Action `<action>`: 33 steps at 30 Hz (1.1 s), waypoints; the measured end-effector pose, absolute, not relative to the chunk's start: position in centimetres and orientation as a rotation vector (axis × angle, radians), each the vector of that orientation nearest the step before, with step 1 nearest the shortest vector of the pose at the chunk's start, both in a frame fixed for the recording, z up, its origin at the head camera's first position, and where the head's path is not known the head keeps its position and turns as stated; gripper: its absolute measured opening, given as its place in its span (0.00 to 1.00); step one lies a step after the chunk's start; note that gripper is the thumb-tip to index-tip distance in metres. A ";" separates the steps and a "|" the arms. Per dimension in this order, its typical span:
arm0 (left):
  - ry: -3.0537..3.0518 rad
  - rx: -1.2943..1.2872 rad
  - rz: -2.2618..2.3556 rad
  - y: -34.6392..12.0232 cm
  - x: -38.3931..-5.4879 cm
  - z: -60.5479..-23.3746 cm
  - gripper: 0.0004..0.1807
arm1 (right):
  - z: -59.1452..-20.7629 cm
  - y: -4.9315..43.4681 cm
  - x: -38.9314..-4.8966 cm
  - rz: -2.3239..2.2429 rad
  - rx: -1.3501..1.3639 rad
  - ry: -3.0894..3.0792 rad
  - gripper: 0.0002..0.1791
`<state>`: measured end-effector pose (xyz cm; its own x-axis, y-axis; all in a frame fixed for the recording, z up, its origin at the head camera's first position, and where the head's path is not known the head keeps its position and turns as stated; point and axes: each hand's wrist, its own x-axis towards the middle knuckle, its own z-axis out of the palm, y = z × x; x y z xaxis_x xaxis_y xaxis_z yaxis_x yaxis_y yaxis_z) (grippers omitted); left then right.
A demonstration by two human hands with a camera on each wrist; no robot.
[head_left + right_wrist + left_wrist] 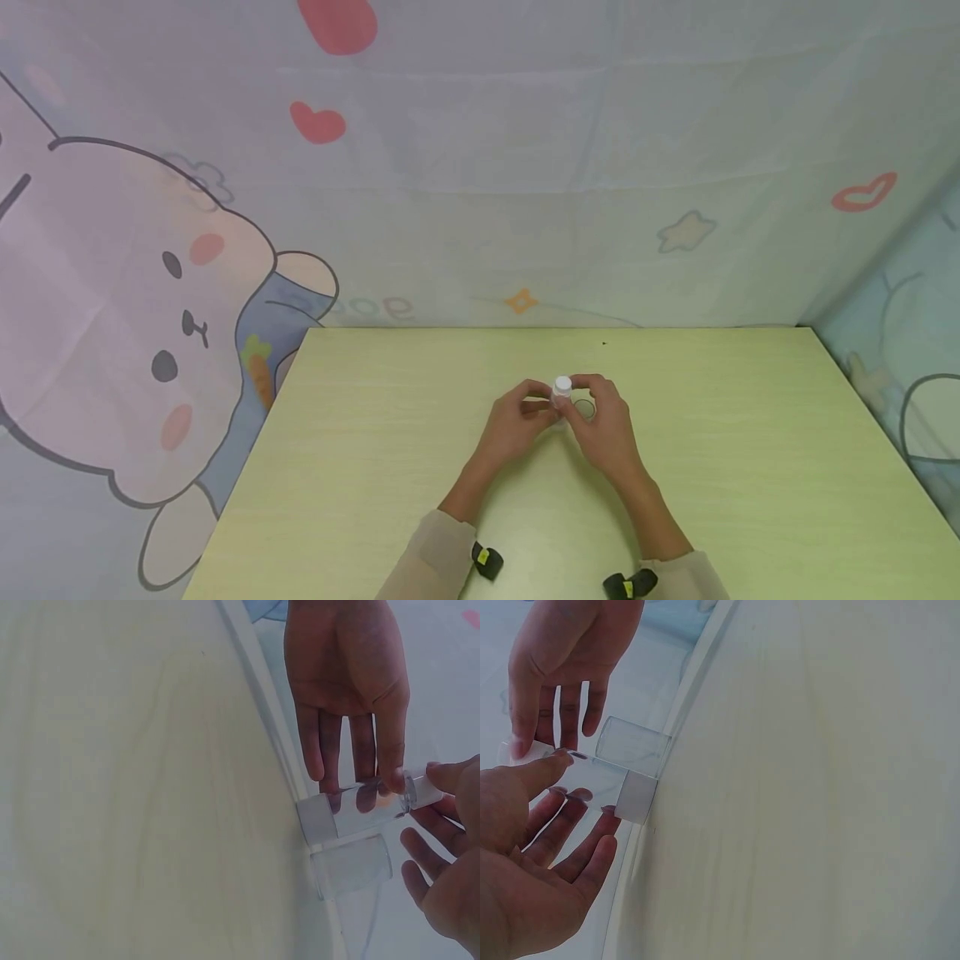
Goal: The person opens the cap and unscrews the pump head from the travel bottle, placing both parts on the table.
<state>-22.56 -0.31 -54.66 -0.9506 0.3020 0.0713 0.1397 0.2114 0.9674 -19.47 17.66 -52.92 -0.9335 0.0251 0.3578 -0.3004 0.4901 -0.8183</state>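
Note:
A small clear bottle (356, 820) with a white cap (562, 382) and a white lower end (318, 819) stands upright on the table. My left hand (512, 427) grips its body, thumb on the near side and fingers behind. Up at the top, my right hand (606, 429) pinches the cap between thumb and fingers. Close beside the bottle, on the right-hand side, is a clear glass cup (632, 747), which the right hand partly surrounds in the head view without holding it.
The pale wooden table (375, 433) reaches back to a printed curtain (487, 167) with hearts and a rabbit. A tiny dark speck (604, 343) lies near the table's far edge. Black straps with cameras sit at both cuffs.

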 end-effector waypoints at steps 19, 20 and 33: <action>2.350 0.422 1.845 -0.3 -22.4 -54.6 0.12 | -52.8 18.2 -19.5 1.365 0.383 -2.400 0.17; 2.350 0.420 1.845 -0.3 -22.4 -54.6 0.12 | -52.8 18.2 -19.5 1.365 0.388 -2.398 0.17; 2.358 0.419 1.836 -0.2 -22.4 -54.5 0.12 | -52.9 18.4 -19.6 1.335 0.427 -2.401 0.17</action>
